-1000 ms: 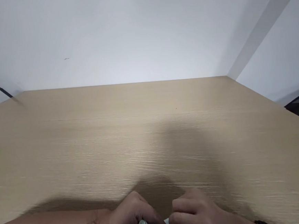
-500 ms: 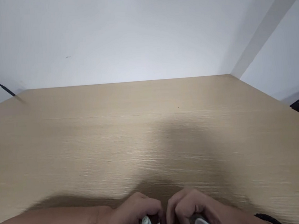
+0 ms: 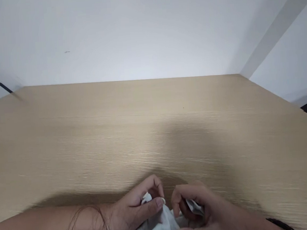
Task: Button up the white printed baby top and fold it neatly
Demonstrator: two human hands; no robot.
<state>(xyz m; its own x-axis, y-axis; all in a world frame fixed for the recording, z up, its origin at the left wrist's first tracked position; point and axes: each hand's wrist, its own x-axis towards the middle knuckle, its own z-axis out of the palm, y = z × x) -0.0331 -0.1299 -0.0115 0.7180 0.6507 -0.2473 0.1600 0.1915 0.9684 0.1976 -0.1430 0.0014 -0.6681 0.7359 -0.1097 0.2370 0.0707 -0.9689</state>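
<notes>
Your left hand now pinches white cloth under thumb; cloth spreads below that grip toward right fingers, so you have more loose fabric to work. Half a second ago, your curled hands showed only small white bits. Beyond left thumb, white end pokes out. Your right hand curls around pale fold; can't tell how firmly, or whether same cloth.

Dark band on right wrist

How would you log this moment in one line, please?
left hand: pinching pale material | right hand: curled around pale piece | ahead: wooden table
</notes>
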